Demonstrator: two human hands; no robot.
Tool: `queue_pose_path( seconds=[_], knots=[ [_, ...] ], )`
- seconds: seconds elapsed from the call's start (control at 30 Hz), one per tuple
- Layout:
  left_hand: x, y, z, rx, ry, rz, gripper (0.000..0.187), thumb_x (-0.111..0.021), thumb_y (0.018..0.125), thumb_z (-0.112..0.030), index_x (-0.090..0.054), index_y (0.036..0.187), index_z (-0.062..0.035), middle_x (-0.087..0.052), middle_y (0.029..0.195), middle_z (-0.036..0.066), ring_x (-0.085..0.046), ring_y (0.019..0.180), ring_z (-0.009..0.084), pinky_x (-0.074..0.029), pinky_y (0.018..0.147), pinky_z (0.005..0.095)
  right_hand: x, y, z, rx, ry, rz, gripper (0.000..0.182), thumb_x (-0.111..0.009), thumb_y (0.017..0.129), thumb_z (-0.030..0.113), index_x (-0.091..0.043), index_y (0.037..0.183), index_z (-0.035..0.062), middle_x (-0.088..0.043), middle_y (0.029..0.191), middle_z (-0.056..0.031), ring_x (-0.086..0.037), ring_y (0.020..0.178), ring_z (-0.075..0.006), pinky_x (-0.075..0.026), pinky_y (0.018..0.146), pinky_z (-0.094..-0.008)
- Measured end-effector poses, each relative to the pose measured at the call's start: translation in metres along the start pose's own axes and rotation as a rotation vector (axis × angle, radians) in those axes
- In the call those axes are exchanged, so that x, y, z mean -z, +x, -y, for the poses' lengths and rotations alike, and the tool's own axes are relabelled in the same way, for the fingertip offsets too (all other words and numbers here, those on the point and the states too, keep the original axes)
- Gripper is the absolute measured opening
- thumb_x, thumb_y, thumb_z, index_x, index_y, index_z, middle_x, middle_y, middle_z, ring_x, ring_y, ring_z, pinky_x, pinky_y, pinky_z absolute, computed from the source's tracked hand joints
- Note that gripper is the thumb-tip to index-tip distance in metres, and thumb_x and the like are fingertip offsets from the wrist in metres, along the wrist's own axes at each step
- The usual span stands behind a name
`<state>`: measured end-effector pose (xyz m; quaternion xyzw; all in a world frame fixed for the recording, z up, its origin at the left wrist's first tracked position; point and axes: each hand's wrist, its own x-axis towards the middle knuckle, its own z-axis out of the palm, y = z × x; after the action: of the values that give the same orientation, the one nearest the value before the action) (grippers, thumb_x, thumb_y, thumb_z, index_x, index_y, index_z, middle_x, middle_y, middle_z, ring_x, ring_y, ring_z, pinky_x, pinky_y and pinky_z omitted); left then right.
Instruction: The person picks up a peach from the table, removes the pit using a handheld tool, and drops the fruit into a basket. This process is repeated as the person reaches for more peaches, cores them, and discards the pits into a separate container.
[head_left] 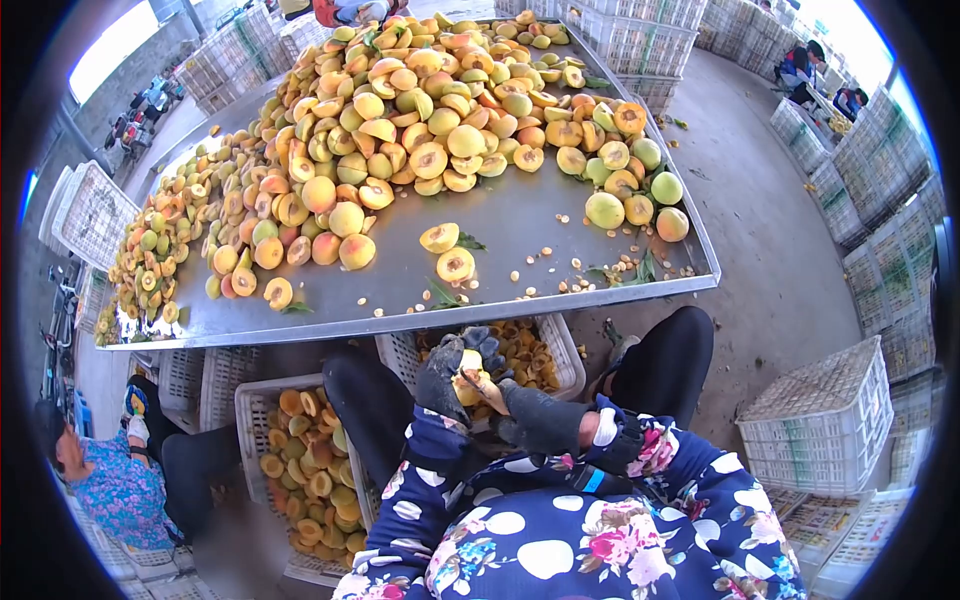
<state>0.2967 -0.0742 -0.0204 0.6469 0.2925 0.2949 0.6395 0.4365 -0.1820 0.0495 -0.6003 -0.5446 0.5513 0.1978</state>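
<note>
Above the crate between my knees, my left hand point(437, 382) in a dark glove is wrapped round a yellow peach half point(466, 362). My right hand point(540, 417), also gloved, is closed on a small blade-like tool point(489, 392) whose tip is at the fruit; its exact kind is hard to make out. Under my hands stands a white plastic crate point(572, 362) with cut peach pieces point(530, 355) in it. In front is a metal table point(400, 225) heaped with halved peaches point(390, 110), and loose pits point(560, 286) lie near its edge.
To my left a crate point(252, 400) is filled with peach halves point(312, 470). A co-worker point(120, 480) in a blue flowered top sits further left. Stacked white crates point(815, 420) stand on the right. The table's raised metal rim point(560, 302) runs just beyond my hands.
</note>
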Motion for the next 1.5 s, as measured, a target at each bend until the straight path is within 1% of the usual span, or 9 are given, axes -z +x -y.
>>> queue_pose_path(
  seconds=[0.13, 0.27, 0.47, 0.67, 0.87, 1.17, 1.27, 1.37, 1.5],
  knots=[
    [0.000, 0.001, -0.006, 0.295, -0.884, -0.077, 0.035, -0.038, 0.089, -0.016, -0.045, 0.115, 0.0058, -0.055, 0.108, 0.019, -0.057, 0.094, 0.0286, -0.047, 0.083, 0.0390, -0.002, 0.001, 0.018, -0.094, -0.093, 0.006, 0.027, -0.049, 0.085, 0.017, -0.041, 0.106, 0.0016, -0.056, 0.070, -0.0095, -0.055, 0.052, -0.0206, -0.041, 0.039, -0.0305],
    [0.007, 0.000, 0.010, 0.271, -1.033, -0.043, 0.034, -0.035, 0.090, -0.016, -0.045, 0.114, 0.0063, -0.052, 0.112, 0.020, -0.054, 0.099, 0.0289, -0.046, 0.086, 0.0402, -0.008, 0.014, 0.001, 0.062, -0.072, 0.030, 0.036, -0.051, 0.081, 0.013, -0.034, 0.110, -0.0002, -0.053, 0.062, -0.0141, -0.055, 0.046, -0.0216, -0.041, 0.034, -0.0350],
    [0.007, -0.004, 0.016, -0.007, -0.103, -0.069, 0.030, -0.044, 0.087, -0.014, -0.051, 0.110, 0.0041, -0.060, 0.098, 0.014, -0.059, 0.086, 0.0233, -0.047, 0.083, 0.0329, -0.002, 0.013, 0.009, -0.121, 0.334, 0.172, 0.024, -0.043, 0.087, 0.022, -0.040, 0.104, 0.0052, -0.049, 0.067, -0.0045, -0.049, 0.046, -0.0155, -0.039, 0.032, -0.0293],
    [0.009, -0.001, -0.001, 0.205, -0.499, -0.026, 0.024, -0.052, 0.082, -0.016, -0.060, 0.098, -0.0003, -0.063, 0.093, 0.008, -0.060, 0.082, 0.0181, -0.048, 0.075, 0.0288, -0.001, 0.023, 0.004, -0.285, 0.474, 0.296, 0.020, -0.046, 0.086, 0.016, -0.041, 0.102, 0.0062, -0.051, 0.078, -0.0065, -0.051, 0.055, -0.0168, -0.041, 0.037, -0.0289],
    [0.019, -0.002, 0.019, -0.162, 0.437, -0.102, 0.026, -0.055, 0.078, -0.019, -0.061, 0.098, -0.0023, -0.063, 0.092, 0.007, -0.061, 0.083, 0.0164, -0.049, 0.073, 0.0311, -0.003, 0.021, 0.007, -0.119, 0.434, 0.218, 0.018, -0.045, 0.088, 0.021, -0.043, 0.096, 0.0058, -0.048, 0.064, -0.0036, -0.050, 0.043, -0.0132, -0.036, 0.030, -0.0272],
    [-0.002, 0.003, -0.016, -0.177, 0.308, -0.229, 0.026, -0.051, 0.079, -0.016, -0.061, 0.100, -0.0042, -0.063, 0.092, 0.008, -0.062, 0.080, 0.0228, -0.049, 0.073, 0.0315, -0.005, 0.033, -0.019, 0.051, -0.421, -0.064, 0.023, -0.046, 0.086, 0.018, -0.046, 0.102, 0.0018, -0.059, 0.079, -0.0227, -0.060, 0.060, -0.0284, -0.045, 0.050, -0.0380],
    [0.004, 0.003, -0.011, -0.207, 0.534, -0.201, 0.027, -0.052, 0.079, -0.017, -0.061, 0.102, -0.0050, -0.063, 0.093, 0.010, -0.061, 0.082, 0.0215, -0.048, 0.075, 0.0316, -0.013, 0.037, -0.022, 0.167, -0.419, -0.112, 0.022, -0.051, 0.084, 0.018, -0.047, 0.101, 0.0053, -0.053, 0.065, -0.0112, -0.053, 0.049, -0.0211, -0.043, 0.043, -0.0345],
    [0.008, 0.006, 0.013, -0.221, 0.507, -0.227, 0.030, -0.053, 0.078, -0.021, -0.060, 0.103, -0.0062, -0.062, 0.095, 0.010, -0.060, 0.085, 0.0228, -0.047, 0.077, 0.0325, 0.004, 0.025, 0.008, -0.219, 0.361, 0.218, 0.023, -0.044, 0.088, 0.025, -0.043, 0.102, 0.0069, -0.050, 0.065, -0.0073, -0.051, 0.049, -0.0189, -0.041, 0.039, -0.0335],
    [0.025, 0.001, 0.098, -0.170, 0.616, -0.280, 0.032, -0.056, 0.076, -0.023, -0.060, 0.104, -0.0073, -0.062, 0.096, 0.010, -0.059, 0.085, 0.0243, -0.047, 0.078, 0.0333, 0.004, 0.027, 0.006, -0.182, 0.561, 0.261, 0.033, -0.051, 0.081, 0.011, -0.035, 0.109, 0.0079, -0.048, 0.065, -0.0059, -0.052, 0.045, -0.0130, -0.039, 0.034, -0.0267]
  ],
)
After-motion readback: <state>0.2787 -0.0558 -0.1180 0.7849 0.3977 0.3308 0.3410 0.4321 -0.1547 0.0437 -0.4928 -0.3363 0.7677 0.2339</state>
